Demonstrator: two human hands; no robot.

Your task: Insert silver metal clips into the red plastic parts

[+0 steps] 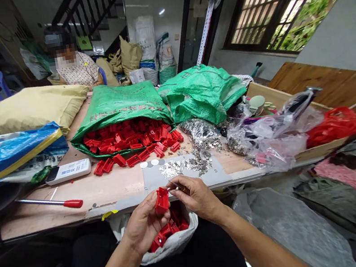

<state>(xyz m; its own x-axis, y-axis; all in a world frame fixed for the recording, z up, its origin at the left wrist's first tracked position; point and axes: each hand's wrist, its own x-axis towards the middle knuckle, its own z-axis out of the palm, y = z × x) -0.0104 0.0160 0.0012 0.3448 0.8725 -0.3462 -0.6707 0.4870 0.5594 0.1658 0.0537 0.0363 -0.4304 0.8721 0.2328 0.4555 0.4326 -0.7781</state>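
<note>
My left hand (147, 218) is closed on a small red plastic housing (162, 201), holding it upright above a white sack (183, 245). My right hand (200, 197) pinches a thin pointed tool (183, 189) with a dark handle; its tip is right at the edge of the red housing. Whether the tip touches a metal piece there is too small to tell. More red housings (171, 229) lie inside the sack under my hands. On the table just beyond, small silvery metal pieces (173, 168) are scattered over a grey sheet (153, 181).
A green sack (121, 99) spills red housings onto the table. Beside it lie another green sack (204, 88), a bag of metal pieces (201, 129) and a cardboard box (320, 150) with plastic bags. A red-handled rod (49, 203) lies left. A person (76, 68) sits across the table.
</note>
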